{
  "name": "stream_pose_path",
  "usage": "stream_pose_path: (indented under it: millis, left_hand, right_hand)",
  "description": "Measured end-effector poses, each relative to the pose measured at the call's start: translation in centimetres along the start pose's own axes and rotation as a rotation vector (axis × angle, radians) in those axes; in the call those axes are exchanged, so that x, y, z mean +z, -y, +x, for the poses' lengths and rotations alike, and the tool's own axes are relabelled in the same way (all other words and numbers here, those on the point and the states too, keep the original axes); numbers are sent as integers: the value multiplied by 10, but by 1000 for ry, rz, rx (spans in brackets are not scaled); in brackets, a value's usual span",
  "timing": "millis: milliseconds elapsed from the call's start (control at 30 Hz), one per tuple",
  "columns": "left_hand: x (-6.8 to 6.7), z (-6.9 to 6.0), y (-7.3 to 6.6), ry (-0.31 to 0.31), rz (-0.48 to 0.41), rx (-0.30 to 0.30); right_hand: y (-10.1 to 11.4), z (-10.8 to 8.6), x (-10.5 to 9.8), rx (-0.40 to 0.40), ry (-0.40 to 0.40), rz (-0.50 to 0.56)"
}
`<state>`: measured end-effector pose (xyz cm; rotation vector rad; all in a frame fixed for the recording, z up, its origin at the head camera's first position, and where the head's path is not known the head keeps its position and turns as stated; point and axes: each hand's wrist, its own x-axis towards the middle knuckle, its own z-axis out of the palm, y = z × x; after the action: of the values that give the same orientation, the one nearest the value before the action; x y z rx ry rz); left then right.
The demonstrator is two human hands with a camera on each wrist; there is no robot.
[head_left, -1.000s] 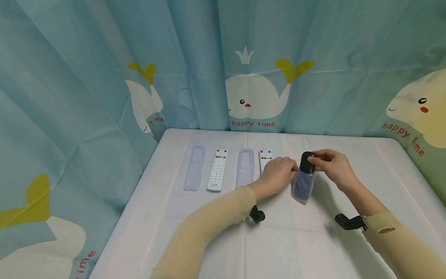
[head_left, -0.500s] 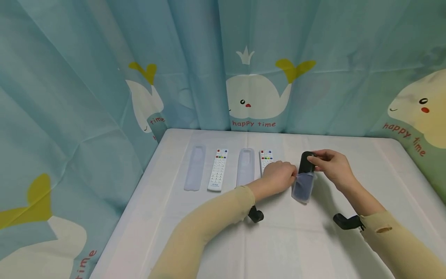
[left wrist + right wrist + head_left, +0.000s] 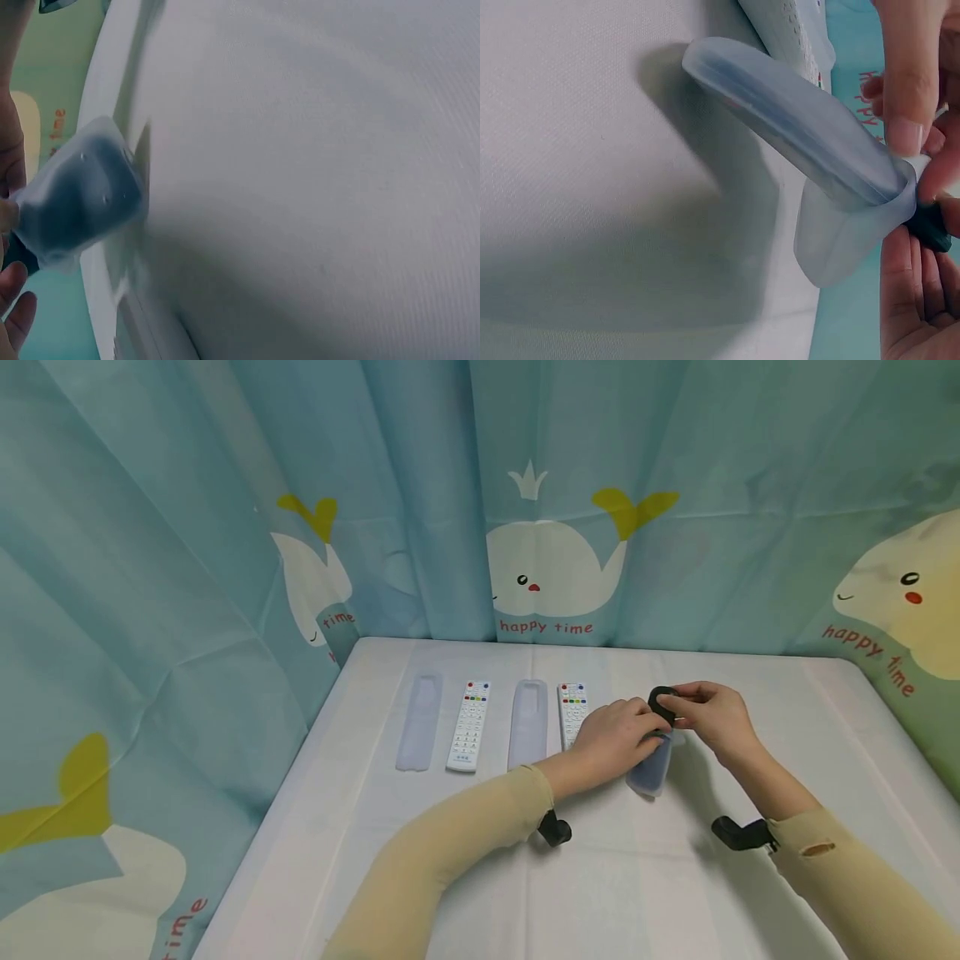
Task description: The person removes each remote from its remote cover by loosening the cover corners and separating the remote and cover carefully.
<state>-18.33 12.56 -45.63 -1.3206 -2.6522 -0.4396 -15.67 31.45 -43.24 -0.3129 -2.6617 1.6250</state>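
Note:
In the head view, a dark-backed remote control [image 3: 660, 695] sits mostly inside a translucent remote cover [image 3: 649, 773], raised and tilted at the right of the table. My right hand [image 3: 718, 717] pinches the remote's bare dark end between thumb and fingers. From the other side, my left hand [image 3: 613, 737] grips the cover near its mouth, its fingers hiding part of the rim. The right wrist view shows the cover [image 3: 780, 112] stretched along the remote, a loose flap hanging below its mouth. Seen from the left wrist, the cover's closed end [image 3: 90, 187] points towards the camera.
Left of my hands, a white remote [image 3: 572, 714] lies partly behind my left hand. Beyond it are a flat translucent cover [image 3: 529, 722], another white remote [image 3: 468, 727] and another cover [image 3: 418, 722]. A whale-print curtain [image 3: 420, 527] stands along the white table's [image 3: 600, 893] back edge.
My left hand has shifted right and up onto the cover's mouth, over the dark end. Less of the remote's dark end shows now. My right hand keeps its pinch.

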Motion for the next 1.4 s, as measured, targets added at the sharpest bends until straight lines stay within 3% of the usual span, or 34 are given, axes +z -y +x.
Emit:
stream_pose_path:
  millis: [367,700,833,967,1133,1267,1400]
  left_hand:
    - [4,3,-5,-120,122,74]
    - [10,3,-10,-70,160,94]
    - [10,2,-9,-22,80,34]
    - [8,2,-4,31,-99,-69]
    - [1,-1,9,38,-248,-195]
    - [-3,-2,19,71,-198,-247]
    - [-2,0,20,121,-97,-229]
  right_hand:
    - [1,0,5,-29,4,22]
    - [5,1,4,-61,-46,-7]
    - [5,3,4,-76,-50,3]
    - [4,3,4,-81,-19,15]
    - [0,2,0,-99,14,38]
    - [-3,1,-3,-99,40,64]
    - [-6,3,-3,-90,50,88]
